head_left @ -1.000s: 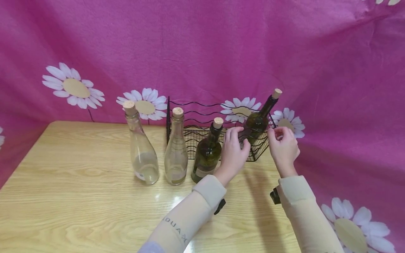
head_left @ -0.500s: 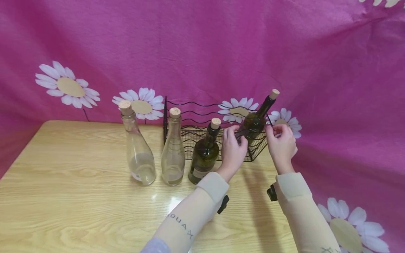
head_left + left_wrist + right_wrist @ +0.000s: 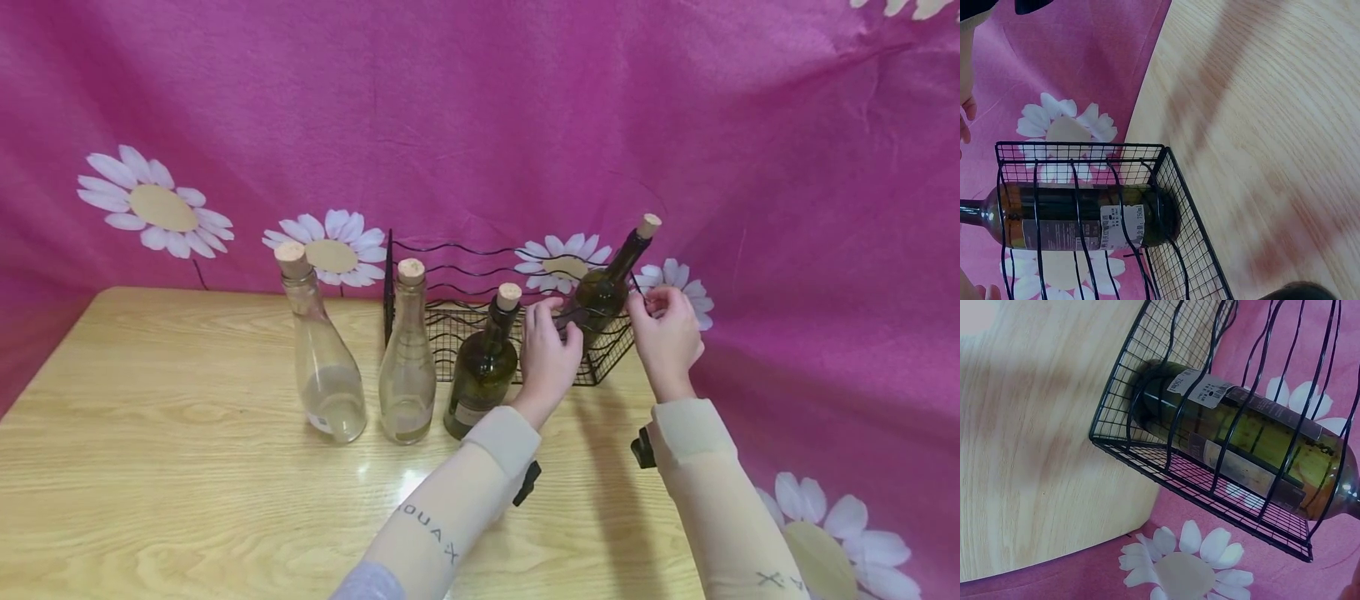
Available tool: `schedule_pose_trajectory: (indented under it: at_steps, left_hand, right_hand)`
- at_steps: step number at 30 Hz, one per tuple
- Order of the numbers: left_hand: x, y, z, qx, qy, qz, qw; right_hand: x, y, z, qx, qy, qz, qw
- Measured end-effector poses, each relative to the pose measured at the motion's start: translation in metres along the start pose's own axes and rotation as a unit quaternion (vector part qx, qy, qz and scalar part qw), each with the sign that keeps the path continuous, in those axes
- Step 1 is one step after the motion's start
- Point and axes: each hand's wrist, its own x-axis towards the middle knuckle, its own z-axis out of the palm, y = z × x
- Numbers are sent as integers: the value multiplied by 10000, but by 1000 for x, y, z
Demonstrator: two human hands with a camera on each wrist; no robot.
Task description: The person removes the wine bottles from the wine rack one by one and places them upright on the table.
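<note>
A green wine bottle with a cork (image 3: 600,292) leans inside the black wire rack (image 3: 450,333), neck up and to the right. Both wrist views show it behind the wavy wires, its paper label (image 3: 1122,226) toward the base. My left hand (image 3: 551,354) is at the rack's front, beside this bottle, with thumb and bent fingers apart. My right hand (image 3: 666,337) is by the rack's upper right corner, fingers loosely bent. In the right wrist view its fingers (image 3: 1352,589) appear apart from the rack's corner. Neither hand visibly holds anything; some fingertips are hidden.
Left of my left hand, a corked dark green bottle (image 3: 480,375) stands upright on the wooden table (image 3: 187,475). Two clear corked bottles, one nearer (image 3: 407,375) and one farther left (image 3: 328,375), stand beside it. Behind hangs a pink flowered cloth (image 3: 465,125).
The head view has shifted slightly, so the bottles and rack sit a little farther left in it. My hands stay by the rack; the leaning bottle keeps its place inside.
</note>
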Motion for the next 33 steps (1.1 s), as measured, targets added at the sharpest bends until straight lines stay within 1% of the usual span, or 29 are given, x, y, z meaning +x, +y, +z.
schedule_pose_trajectory:
  at_steps: [5,9,14,17,27,33]
  left_hand:
    - [-2,-3,3,159,-98,-182,9997]
    - [-2,-5,5,299,-154,-247,9991]
    - [-1,-6,4,622,-275,-241,9974]
    - [-1,-6,4,762,-264,-221,9965]
    - [-2,-9,7,920,-254,-287,9950]
    - [-1,-11,9,1002,-155,-150,9947]
  right_hand:
    - [2,1,4,-15,-36,102,9999]
    - [4,2,6,7,-102,139,9999]
    - [6,1,7,4,-172,164,9997]
    - [7,0,8,-24,-198,156,9997]
    - [8,1,11,-110,-481,257,9985]
    - [13,1,12,-243,-523,171,9982]
